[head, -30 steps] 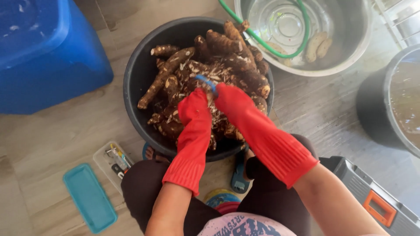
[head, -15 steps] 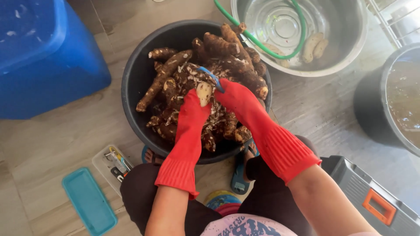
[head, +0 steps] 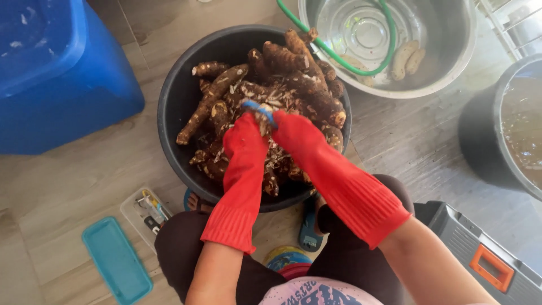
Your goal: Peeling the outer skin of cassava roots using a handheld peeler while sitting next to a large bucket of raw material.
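Both my hands wear long red rubber gloves over a black tub (head: 169,113) full of brown, dirty roots (head: 282,85). My left hand (head: 245,138) grips one root (head: 263,116) whose pale peeled end shows above the glove. My right hand (head: 296,133) is closed on a blue-handled peeler (head: 257,107) that lies against the top of that root. Peel scraps cover the roots under my hands.
A steel basin (head: 451,62) at the top right holds water, a green hose (head: 361,68) and two peeled pale roots (head: 407,57). A dark tub of murky water (head: 508,135) stands at the right, a blue bin (head: 56,73) at the left, a teal lid (head: 116,260) and a grey case (head: 480,254) near my knees.
My hands have shifted slightly over the tub, and the peeler has travelled along the held root. The root's pale end shows more than a second ago.
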